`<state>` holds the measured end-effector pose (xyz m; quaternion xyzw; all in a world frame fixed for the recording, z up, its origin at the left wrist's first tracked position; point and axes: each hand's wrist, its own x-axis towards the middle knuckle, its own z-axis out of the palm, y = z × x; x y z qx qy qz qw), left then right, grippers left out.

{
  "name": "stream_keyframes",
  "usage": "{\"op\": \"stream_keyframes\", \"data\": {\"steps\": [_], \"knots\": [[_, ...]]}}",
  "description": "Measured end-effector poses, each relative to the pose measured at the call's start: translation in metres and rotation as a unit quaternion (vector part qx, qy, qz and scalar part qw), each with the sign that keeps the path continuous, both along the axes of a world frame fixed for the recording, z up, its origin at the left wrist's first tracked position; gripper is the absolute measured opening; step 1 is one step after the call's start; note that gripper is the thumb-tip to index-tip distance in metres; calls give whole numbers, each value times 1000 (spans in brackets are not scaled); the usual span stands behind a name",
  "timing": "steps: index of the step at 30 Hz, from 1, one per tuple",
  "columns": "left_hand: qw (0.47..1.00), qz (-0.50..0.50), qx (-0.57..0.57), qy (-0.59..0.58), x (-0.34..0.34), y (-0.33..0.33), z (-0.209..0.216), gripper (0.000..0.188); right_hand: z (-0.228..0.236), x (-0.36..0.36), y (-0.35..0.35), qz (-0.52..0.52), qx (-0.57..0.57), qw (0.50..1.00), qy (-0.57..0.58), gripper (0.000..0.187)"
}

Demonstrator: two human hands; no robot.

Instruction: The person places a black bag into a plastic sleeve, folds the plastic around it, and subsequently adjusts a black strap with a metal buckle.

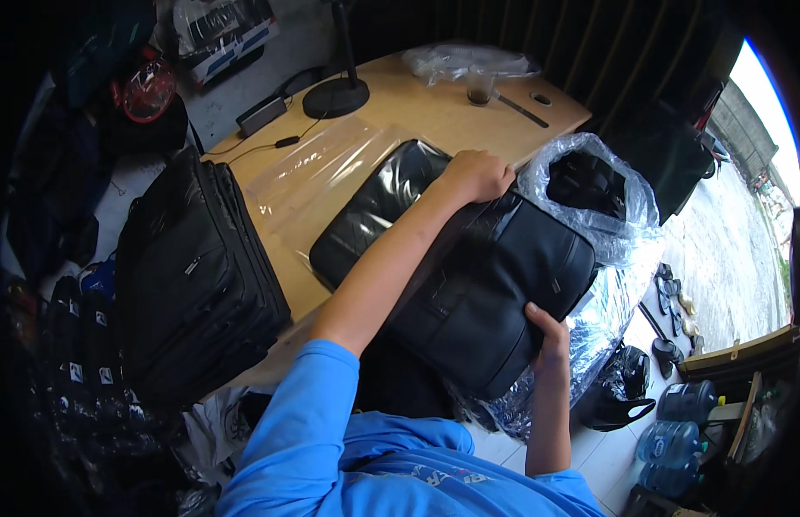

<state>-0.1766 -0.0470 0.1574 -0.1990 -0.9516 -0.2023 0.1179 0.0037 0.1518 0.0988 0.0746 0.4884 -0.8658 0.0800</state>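
A black backpack (494,293) with a smooth, leather-like front is tilted in front of me at the table's near edge. My left hand (477,177) is closed at its upper end, the arm crossing over it; whether it grips a handle or the bag's edge is hidden. My right hand (548,332) holds the lower right side, thumb on the front and fingers out of sight behind. Beyond my left forearm, another black bag (374,202) with a glossy, plastic-like sheen lies on the table (451,112).
A stack of black bags (197,267) stands at the left. Clear film (314,172), a round black stand base (335,97) and a cup (479,90) are on the table. At the right are an open plastic sack (637,198) holding black items and several blue water jugs (667,441).
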Motion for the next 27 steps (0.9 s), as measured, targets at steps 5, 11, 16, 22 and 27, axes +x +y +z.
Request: {"op": "stream_keyframes", "data": {"steps": [5,11,16,22,27], "knots": [[999,30,10,10,-8,12,-4,38,18,-15,-11,17,-2,999,-40,43],[996,58,66,25,-7,27,3,42,20,-33,-36,43,3,999,-15,39],[993,61,94,31,4,34,3,41,23,-28,-61,59,2,998,1,36],[998,39,9,55,52,26,19,53,7,-17,-79,55,-103,993,-12,35],[997,71,-38,-1,80,3,-4,66,9,-3,-111,50,-139,989,21,33]]}}
